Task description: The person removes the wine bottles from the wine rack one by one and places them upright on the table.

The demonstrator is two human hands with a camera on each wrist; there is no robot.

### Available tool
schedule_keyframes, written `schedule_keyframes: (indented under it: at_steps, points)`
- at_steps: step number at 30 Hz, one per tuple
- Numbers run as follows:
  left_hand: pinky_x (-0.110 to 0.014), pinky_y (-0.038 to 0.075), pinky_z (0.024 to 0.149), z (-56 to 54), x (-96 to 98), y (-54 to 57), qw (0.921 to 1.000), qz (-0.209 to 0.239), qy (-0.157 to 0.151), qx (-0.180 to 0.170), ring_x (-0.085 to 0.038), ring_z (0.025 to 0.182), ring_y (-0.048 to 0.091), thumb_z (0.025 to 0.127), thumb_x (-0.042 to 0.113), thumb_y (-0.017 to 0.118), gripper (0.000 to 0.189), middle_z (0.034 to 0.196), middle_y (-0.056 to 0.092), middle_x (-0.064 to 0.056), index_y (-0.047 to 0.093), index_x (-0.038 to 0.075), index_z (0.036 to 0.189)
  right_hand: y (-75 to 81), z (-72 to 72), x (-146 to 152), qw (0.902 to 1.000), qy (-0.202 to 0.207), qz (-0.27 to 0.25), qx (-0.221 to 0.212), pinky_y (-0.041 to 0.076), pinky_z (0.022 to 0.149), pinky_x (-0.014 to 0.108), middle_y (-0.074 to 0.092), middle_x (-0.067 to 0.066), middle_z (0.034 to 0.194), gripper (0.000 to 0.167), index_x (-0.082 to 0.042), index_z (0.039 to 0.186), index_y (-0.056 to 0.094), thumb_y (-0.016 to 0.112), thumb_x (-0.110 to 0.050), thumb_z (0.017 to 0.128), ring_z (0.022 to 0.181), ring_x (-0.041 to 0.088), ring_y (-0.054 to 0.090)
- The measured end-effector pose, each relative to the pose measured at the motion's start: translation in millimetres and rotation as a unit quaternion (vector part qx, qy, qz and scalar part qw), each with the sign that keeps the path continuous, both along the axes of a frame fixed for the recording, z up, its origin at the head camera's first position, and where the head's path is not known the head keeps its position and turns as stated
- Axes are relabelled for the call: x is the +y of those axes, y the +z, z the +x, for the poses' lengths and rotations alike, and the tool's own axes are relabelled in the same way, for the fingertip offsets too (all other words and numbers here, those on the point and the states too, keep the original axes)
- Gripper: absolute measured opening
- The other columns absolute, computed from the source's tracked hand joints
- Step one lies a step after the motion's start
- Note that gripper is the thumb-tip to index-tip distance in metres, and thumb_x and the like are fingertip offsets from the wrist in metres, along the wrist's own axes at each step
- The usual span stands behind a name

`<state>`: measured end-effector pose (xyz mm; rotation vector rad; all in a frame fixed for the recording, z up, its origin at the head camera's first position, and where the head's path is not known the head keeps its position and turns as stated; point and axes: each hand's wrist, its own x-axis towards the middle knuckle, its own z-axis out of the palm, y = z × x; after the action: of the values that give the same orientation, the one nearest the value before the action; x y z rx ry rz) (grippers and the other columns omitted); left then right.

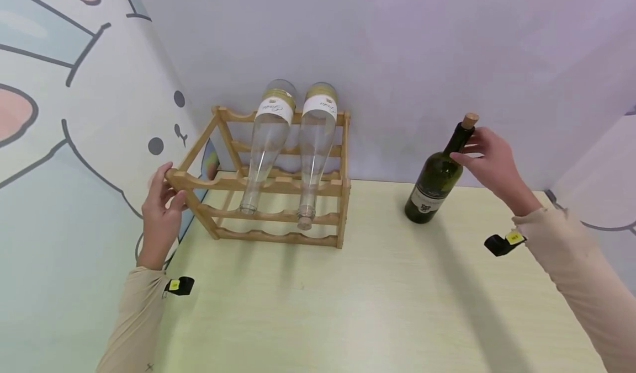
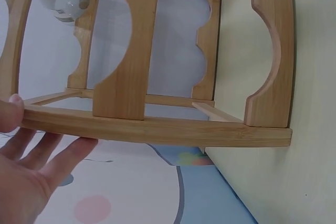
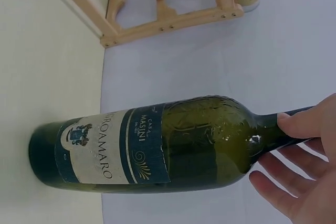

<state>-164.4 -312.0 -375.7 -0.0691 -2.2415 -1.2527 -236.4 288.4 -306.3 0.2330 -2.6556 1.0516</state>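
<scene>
Head view: a wooden rack (image 1: 280,185) stands at the left of a pale table (image 1: 367,290); a green bottle (image 1: 439,174) stands well apart from it at the right, both near the far wall (image 1: 397,58).
Left hand (image 1: 161,216): at the rack's near left upper corner, thumb and fingers gripping the wooden bar from opposite sides.
Right hand (image 1: 489,160): thumb and fingers pinch the green bottle's neck, just below its brown cork (image 1: 470,121).
Bottle at right: neck up, base down at the table; its paper label (image 3: 113,148) reads "CASA MASINI", with larger letters ending "ROAMARO".
Bottles on rack: left clear bottle (image 1: 265,141) and right clear bottle (image 1: 315,147) lie side by side across the top, bases far, necks near and reaching past the near rail; a stopper (image 1: 305,223) sits in the right one's mouth.
Sleeves: beige on both arms, the right sleeve (image 1: 571,257) and left sleeve (image 1: 136,312) each with a small black device at the wrist.
Left side: a cartoon-printed wall (image 1: 74,169) rises beside the rack.
</scene>
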Motion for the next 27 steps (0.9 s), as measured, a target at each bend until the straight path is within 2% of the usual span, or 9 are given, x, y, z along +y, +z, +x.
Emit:
schedule_keyframes:
  at_steps: [6,12,17,22,25,27]
  points:
    - [-0.008,0.046,0.073,1.8,2.1,5.4,0.9983,-0.014,0.051,0.025,-0.004,0.103,0.051,0.091,0.002,0.061,0.060,0.116,0.055,0.004,0.044,0.030,0.141,1.5,10.8,3,0.9964,-0.015,-0.072,0.041,0.047,0.066,0.009,0.062,-0.002,0.104,0.039,-0.006,0.122,0.053,0.068,-0.014,0.087,0.081,-0.006,0.059]
    - [-0.009,0.048,0.076,6.6,8.3,13.7,0.9953,-0.004,0.080,0.053,-0.008,0.105,0.053,0.084,-0.004,0.066,0.060,0.117,0.057,-0.002,0.051,0.022,0.136,6.4,22.9,2,0.9913,0.003,-0.122,0.049,0.051,0.065,0.011,0.061,-0.001,0.103,0.030,-0.012,0.115,0.057,0.067,-0.007,0.087,0.079,0.001,0.063]
    - [-0.017,0.050,0.081,9.5,14.7,21.1,0.9931,-0.010,0.102,0.057,-0.012,0.108,0.053,0.081,-0.003,0.070,0.065,0.121,0.055,-0.006,0.048,0.023,0.137,9.7,34.0,-2,0.9877,0.016,-0.145,0.056,0.052,0.066,0.013,0.062,-0.004,0.101,0.032,-0.012,0.115,0.056,0.066,-0.003,0.086,0.082,0.003,0.063]
    - [-0.018,0.049,0.084,11.6,19.6,25.7,0.9914,-0.019,0.106,0.075,-0.012,0.109,0.051,0.078,-0.002,0.073,0.065,0.122,0.055,-0.006,0.050,0.019,0.135,8.2,44.5,-6,0.9844,0.032,-0.163,0.060,0.053,0.066,0.015,0.063,0.002,0.103,0.035,-0.008,0.116,0.056,0.065,0.004,0.085,0.086,0.004,0.063]
    - [-0.020,0.047,0.088,12.0,21.3,27.5,0.9912,-0.021,0.095,0.089,-0.012,0.112,0.049,0.075,-0.005,0.074,0.067,0.124,0.053,-0.004,0.051,0.016,0.134,5.6,50.5,-10,0.9822,0.044,-0.173,0.058,0.054,0.066,0.017,0.064,0.005,0.103,0.035,-0.007,0.116,0.057,0.066,0.004,0.084,0.087,0.007,0.064]
    - [-0.024,0.045,0.094,11.8,22.8,29.2,0.9915,-0.025,0.083,0.097,-0.012,0.116,0.047,0.074,-0.007,0.074,0.069,0.128,0.051,-0.003,0.050,0.014,0.135,4.5,53.6,-12,0.9772,0.059,-0.197,0.055,0.054,0.066,0.018,0.064,0.009,0.102,0.034,-0.004,0.114,0.058,0.067,0.005,0.083,0.086,0.010,0.064]
